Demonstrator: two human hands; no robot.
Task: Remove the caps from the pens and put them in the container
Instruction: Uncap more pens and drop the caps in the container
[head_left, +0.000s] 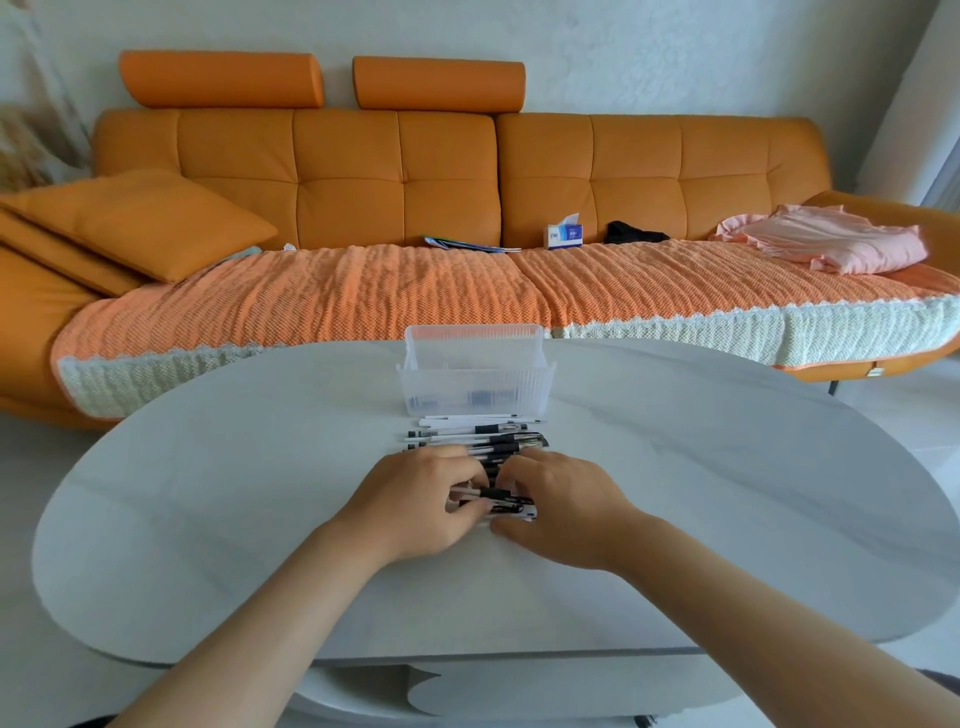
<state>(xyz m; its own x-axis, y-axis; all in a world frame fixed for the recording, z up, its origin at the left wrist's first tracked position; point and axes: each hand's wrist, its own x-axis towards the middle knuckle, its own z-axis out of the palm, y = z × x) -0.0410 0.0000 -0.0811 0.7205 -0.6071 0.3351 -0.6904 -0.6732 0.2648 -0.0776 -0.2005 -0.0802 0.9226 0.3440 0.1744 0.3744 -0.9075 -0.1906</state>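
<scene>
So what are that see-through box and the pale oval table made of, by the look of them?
The clear ribbed rectangular container looks like translucent plastic: dark shapes show through its fluted walls. The pale grey oval table looks like matte stone or laminate, with faint veining and little shine; which one, the picture cannot settle.

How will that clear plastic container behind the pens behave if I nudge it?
The container looks thin-walled, translucent and nearly empty, so it is probably light. On the smooth table it would likely slide rather than tip, since it is wider than tall. Its ribbed walls should give some grip.
</scene>
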